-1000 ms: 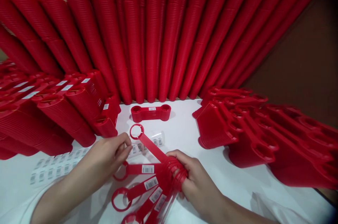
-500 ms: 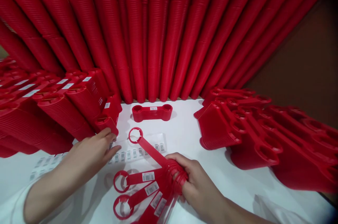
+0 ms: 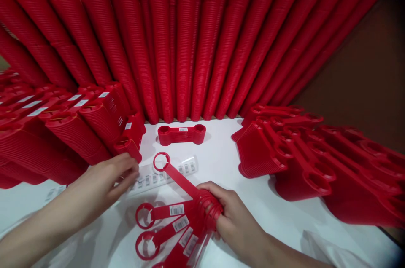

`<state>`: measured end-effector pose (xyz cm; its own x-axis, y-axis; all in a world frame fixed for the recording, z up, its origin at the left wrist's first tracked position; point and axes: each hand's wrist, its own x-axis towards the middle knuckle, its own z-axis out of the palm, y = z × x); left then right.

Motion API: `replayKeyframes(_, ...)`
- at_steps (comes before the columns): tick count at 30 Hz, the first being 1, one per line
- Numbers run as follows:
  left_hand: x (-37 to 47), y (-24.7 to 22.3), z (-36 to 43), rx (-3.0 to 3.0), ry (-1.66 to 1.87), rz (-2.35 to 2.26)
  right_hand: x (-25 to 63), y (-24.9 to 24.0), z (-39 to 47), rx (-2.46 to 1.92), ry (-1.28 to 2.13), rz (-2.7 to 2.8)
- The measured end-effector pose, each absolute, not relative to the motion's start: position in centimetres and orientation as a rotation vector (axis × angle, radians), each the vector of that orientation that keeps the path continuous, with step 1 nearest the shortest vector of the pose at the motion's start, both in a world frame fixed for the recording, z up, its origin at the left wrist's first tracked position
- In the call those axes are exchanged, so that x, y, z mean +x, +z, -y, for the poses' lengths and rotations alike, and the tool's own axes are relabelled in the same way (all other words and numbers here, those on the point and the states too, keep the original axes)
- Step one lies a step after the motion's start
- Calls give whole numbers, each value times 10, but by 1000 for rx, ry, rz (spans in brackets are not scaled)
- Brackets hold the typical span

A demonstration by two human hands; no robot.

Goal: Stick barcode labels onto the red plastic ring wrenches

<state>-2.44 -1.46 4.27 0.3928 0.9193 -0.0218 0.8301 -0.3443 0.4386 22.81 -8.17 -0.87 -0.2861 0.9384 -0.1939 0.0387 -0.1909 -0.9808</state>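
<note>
My right hand (image 3: pixel 232 217) is closed round a fanned bunch of flat red plastic strips (image 3: pixel 180 181) with rings at their ends. Several lower strips carry a white barcode label (image 3: pixel 176 210); the topmost strip shows none on its visible part. My left hand (image 3: pixel 115 175) has its fingers curled and pinched at the left end of a clear strip of barcode labels (image 3: pixel 155 178); the fingertips are partly hidden. The far right end of that label strip curls up off the white table (image 3: pixel 218 150).
A short stack of red strips (image 3: pixel 182 135) stands ahead. Labelled stacks (image 3: pixel 76 129) crowd the left, and more stacks (image 3: pixel 262 150) stand on the right. Tall columns of nested red pieces (image 3: pixel 186 49) line the back. Crumpled clear plastic (image 3: pixel 319 251) lies at the lower right.
My left hand has shifted slightly left and down, its fingers more curled. The label strip has shifted, its right end now raised. My right hand stays nearly still with the bunch.
</note>
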Motion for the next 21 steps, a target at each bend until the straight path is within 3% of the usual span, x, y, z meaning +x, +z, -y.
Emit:
replayKeyframes(4, 7, 43, 32, 1929, 372, -1235, 228, -9, 83, -1186, 1550, 1377)
replayKeyframes(10, 34, 32, 37, 1562, 438, -1166, 227, -9, 84, -1158, 1508, 1429)
replayKeyframes(21, 32, 25, 33, 1563, 420, -1147, 227, -7, 84, -1126, 1493, 1452)
